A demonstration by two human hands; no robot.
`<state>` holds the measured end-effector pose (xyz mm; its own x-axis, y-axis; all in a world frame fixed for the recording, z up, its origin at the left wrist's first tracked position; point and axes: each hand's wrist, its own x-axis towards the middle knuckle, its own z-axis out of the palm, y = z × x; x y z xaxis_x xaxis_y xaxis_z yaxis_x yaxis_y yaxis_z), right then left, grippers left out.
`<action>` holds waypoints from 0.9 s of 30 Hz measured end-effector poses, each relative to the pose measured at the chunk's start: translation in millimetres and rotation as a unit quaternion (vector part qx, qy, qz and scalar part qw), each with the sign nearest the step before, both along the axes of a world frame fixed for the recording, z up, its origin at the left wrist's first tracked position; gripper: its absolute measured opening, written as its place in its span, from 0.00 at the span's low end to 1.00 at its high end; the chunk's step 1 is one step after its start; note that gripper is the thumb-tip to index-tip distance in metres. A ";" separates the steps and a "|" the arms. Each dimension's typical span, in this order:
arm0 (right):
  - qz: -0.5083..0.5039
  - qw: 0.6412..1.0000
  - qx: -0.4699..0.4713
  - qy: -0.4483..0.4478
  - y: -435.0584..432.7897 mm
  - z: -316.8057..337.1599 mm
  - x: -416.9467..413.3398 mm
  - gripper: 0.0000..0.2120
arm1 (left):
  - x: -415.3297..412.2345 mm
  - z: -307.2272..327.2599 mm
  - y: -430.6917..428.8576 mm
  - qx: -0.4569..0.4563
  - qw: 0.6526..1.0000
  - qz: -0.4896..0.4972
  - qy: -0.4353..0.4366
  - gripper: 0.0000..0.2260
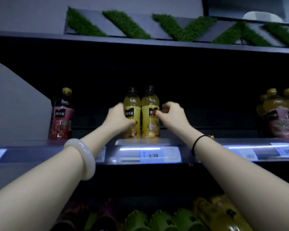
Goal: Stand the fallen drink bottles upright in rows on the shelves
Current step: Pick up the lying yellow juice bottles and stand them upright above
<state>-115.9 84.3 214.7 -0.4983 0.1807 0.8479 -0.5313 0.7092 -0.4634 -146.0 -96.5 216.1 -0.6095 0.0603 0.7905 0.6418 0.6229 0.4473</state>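
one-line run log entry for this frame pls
left hand: gripping left yellow bottle | right hand: fingertips at right yellow bottle | both bottles upright, side by side

Clear glossy plastic bottles (pixel 141 114) are standing on a dark matt shelf (pixel 40 144); above it, rough green artificial turf strips (pixel 127 25) are lying.

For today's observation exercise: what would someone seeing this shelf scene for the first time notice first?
Two yellow bottles stand upright side by side at the middle of the shelf, with the left hand wrapped around one and the right hand touching the other. A dark red bottle stands alone at the left end, and green turf strips zigzag above.
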 end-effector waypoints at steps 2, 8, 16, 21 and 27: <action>0.008 0.997 0.036 0.071 3.7 -7.4 18.0 0.11 | 16.7 -2.1 1.0 0.032 0.994 0.005 0.106 0.18; 0.090 0.985 0.071 0.132 9.4 -66.8 62.5 0.05 | 72.9 -67.4 22.9 -0.032 0.969 -0.105 0.223 0.04; 0.078 0.975 0.152 0.143 54.9 -152.5 88.9 0.06 | 100.6 -161.0 67.3 -0.169 0.941 -0.146 0.253 0.06; 0.012 0.974 0.226 -0.001 129.4 -190.6 92.8 0.10 | 90.2 -206.2 120.0 -0.282 0.934 -0.172 0.135 0.16; -0.034 0.936 0.258 -0.238 210.6 -202.3 105.2 0.27 | 71.7 -233.6 184.5 -0.394 0.906 -0.150 0.034 0.33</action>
<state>-10.6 294.9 12.4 -0.8439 -0.1471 0.5159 -0.2977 0.9284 -0.2222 -74.3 88.0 -17.5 -0.4235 0.7772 0.4655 0.8445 0.5246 -0.1077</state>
